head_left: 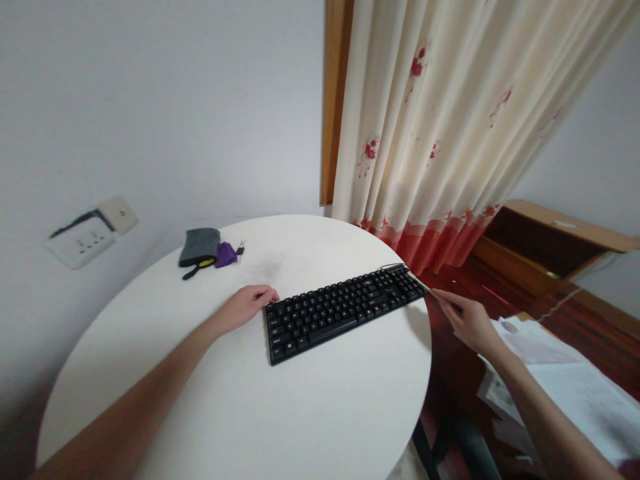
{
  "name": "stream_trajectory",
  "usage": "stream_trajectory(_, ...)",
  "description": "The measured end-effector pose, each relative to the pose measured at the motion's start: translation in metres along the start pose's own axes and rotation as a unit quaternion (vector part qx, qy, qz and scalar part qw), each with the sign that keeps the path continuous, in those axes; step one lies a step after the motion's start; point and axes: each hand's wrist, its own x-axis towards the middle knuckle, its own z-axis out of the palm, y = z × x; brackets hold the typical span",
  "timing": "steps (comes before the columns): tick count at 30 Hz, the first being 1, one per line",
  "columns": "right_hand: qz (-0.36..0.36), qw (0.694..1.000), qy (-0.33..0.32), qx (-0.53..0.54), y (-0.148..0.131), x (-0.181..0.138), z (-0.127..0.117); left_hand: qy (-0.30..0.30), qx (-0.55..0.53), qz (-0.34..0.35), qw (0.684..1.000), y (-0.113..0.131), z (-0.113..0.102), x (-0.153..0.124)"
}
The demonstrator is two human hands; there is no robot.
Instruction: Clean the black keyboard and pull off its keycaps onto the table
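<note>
A black keyboard lies at a slant on the white round table, its right end by the table's edge. My left hand rests at the keyboard's upper left corner, its curled fingers pressed against it. Off the table's right edge, my right hand pinches a thin, light-coloured stick. The stick points left to the keyboard's right end; whether its tip touches the keys I cannot tell. A thin black cable shows behind the keyboard's far right corner.
Farther back on the table sit a grey cloth, a purple cloth and a small black clip. Papers are stacked low at the right. A curtain hangs behind, near a wooden cabinet. Sockets are on the left wall.
</note>
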Motion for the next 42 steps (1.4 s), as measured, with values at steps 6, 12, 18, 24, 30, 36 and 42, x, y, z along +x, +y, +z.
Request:
stream_trajectory(6, -0.038, 0.999, -0.039, 0.002, 0.0, 0.051, 0.032, 0.0, -0.001, -0.007, 1.0, 0.001, 0.0, -0.001)
stream_trajectory(12, -0.044, 0.998, -0.049, -0.023, 0.003, 0.053, 0.035, -0.004, -0.008, -0.013, 1.0, 0.003, 0.0, -0.001)
stream_trajectory(18, -0.02, 0.997, -0.072, -0.037, 0.017, 0.026, 0.022, -0.003, -0.005, -0.006, 1.0, 0.001, 0.0, 0.0)
stream_trajectory(24, -0.026, 0.995, -0.097, -0.021, 0.02, -0.003, 0.001, 0.003, 0.003, 0.001, 1.0, -0.001, 0.001, 0.0)
stream_trajectory(30, -0.017, 0.994, -0.1, -0.041, 0.009, -0.024, -0.018, 0.009, 0.002, 0.0, 1.0, -0.003, 0.002, 0.002)
stream_trajectory(36, -0.017, 0.994, -0.1, -0.043, 0.007, -0.039, -0.03, 0.005, -0.004, -0.006, 1.0, -0.002, 0.002, 0.002)
stream_trajectory(42, 0.001, 1.0, -0.014, -0.024, 0.006, -0.026, -0.031, 0.002, -0.008, -0.011, 1.0, 0.0, 0.001, 0.001)
